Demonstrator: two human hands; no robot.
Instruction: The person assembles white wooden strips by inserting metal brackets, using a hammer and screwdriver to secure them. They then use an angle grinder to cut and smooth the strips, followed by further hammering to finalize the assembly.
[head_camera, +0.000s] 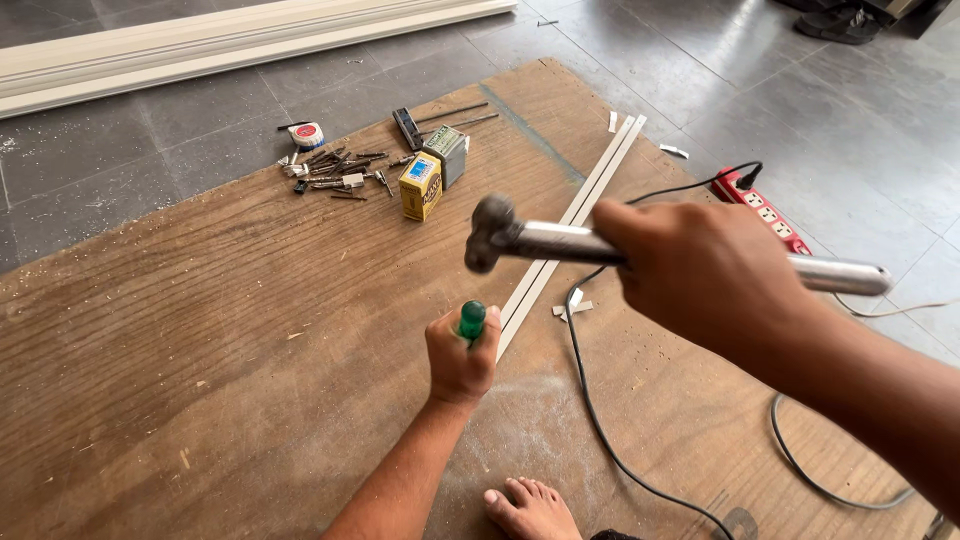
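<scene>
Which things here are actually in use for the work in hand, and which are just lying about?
In use:
- hammer, gripped by the right hand
- green-handled tool, held upright in the left hand
- plywood board under the hands
- white strip beside the tool

Lying about:
- small boxes
- loose screws and bits
- tape measure
- power strip with black cable

shiny metal hammer, rough wooden board

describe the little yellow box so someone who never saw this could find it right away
Start at the big plywood board on the grey tiled floor and go to its far edge. Beside the scatter of screws and bits stands the yellow box, upright, against a grey-green box. It is the only bright yellow thing there.
</scene>
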